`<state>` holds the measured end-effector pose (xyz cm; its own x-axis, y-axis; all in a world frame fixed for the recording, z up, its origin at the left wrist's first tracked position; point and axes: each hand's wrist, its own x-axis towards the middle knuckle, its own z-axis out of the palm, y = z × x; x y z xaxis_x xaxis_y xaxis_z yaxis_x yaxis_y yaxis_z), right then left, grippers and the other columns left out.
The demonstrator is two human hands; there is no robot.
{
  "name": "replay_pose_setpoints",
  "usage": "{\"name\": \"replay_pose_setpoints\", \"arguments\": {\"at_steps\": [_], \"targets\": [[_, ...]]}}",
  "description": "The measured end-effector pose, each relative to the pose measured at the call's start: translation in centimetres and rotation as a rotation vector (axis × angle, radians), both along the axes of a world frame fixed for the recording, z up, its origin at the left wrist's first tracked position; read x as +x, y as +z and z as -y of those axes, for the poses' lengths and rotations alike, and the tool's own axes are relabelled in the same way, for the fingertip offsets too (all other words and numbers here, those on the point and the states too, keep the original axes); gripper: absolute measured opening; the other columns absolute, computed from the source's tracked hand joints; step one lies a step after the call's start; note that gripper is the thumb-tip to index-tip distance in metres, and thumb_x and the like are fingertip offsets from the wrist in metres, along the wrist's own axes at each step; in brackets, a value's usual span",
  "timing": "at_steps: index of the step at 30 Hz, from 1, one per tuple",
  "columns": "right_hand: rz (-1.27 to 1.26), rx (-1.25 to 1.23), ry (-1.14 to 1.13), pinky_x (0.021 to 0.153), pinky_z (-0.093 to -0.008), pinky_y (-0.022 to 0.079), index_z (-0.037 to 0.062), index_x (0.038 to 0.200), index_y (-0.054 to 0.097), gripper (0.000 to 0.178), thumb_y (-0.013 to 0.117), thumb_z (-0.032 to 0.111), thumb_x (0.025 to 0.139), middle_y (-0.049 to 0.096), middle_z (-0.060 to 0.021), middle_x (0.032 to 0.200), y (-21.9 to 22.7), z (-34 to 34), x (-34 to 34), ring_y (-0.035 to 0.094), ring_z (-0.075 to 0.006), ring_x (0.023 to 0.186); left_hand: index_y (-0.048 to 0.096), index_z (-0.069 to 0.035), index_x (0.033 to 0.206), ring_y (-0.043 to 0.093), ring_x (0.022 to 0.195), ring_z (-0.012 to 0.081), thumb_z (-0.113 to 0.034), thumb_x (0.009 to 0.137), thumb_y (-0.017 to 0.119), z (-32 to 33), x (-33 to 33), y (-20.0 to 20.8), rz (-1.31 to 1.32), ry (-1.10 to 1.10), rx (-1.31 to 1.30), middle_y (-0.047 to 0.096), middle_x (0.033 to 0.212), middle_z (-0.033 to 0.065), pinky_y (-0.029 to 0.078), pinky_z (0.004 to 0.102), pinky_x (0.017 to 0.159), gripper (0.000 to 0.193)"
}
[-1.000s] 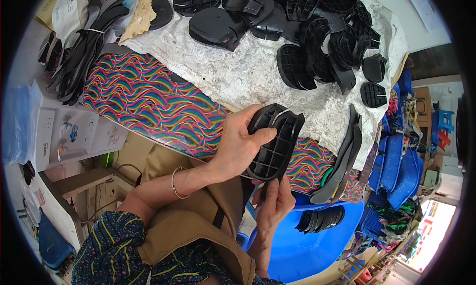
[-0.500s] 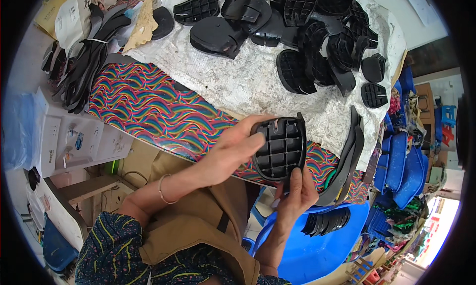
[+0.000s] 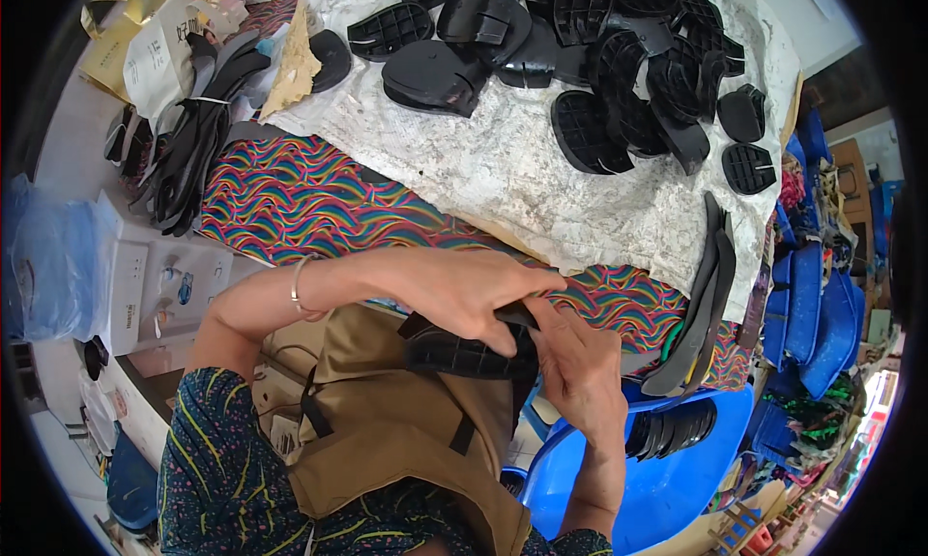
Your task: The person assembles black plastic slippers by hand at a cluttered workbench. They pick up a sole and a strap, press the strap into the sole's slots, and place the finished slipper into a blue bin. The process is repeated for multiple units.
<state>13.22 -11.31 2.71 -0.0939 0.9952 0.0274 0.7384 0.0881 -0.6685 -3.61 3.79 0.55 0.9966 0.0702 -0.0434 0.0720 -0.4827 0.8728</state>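
Observation:
A black shoe heel point(image 3: 469, 355) with a ribbed grid underside is held low in front of me, over my apron and close to the table edge. My left hand point(image 3: 459, 290) reaches across it from above, its thumb bent down against the heel and its index finger stretched toward the right. At the heel's right end my right hand point(image 3: 580, 358) is closed, its fingertips pressing by a dark flap or strip point(image 3: 517, 314). The two hands nearly touch there. Part of the heel is covered by my fingers, so how the strip lies on it is unclear.
Many black heels point(image 3: 619, 58) are heaped on a stained white sheet point(image 3: 435, 169) at the table's far side. Long dark strips point(image 3: 691, 314) lie at the right edge, a tied bundle point(image 3: 188, 150) at far left. A blue basin point(image 3: 628, 488) at lower right holds stacked heels point(image 3: 672, 430).
The heel has moved down and left, turning from upright to lying sideways. My left hand has swung over the top of it, and my right hand has come up to its right end.

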Motion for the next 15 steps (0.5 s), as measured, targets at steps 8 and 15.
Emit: {"name": "replay_pose_setpoints", "arguments": {"at_steps": [8,15], "targets": [[-0.865,-0.584,-0.031,0.073,-0.0294,0.051,-0.0041,0.124,0.059,0.045,0.056,0.033,0.100,0.071,-0.0123,0.099,-0.9,2.8,4.9,0.064,-0.0156,0.081,0.042,0.004,0.136,0.064,0.068,0.0415,-0.011,0.078,0.068,2.5,-0.3,3.2,-0.132,0.125,0.115,0.062,0.066,0.0164,0.045,0.0516,0.060,0.065],[-1.030,-0.672,-0.282,0.068,-0.0236,0.047,-0.0033,0.101,0.066,0.018,0.069,0.012,0.092,0.064,-0.0006,0.083,-0.3,3.8,5.7,0.058,-0.0066,0.075,0.035,0.009,0.140,0.063,0.062,0.0380,0.002,0.070,0.061,2.8,-0.9,4.4,-0.074,0.008,0.275,0.060,0.064,0.0152,0.043,0.0496,0.052,0.074]]}}
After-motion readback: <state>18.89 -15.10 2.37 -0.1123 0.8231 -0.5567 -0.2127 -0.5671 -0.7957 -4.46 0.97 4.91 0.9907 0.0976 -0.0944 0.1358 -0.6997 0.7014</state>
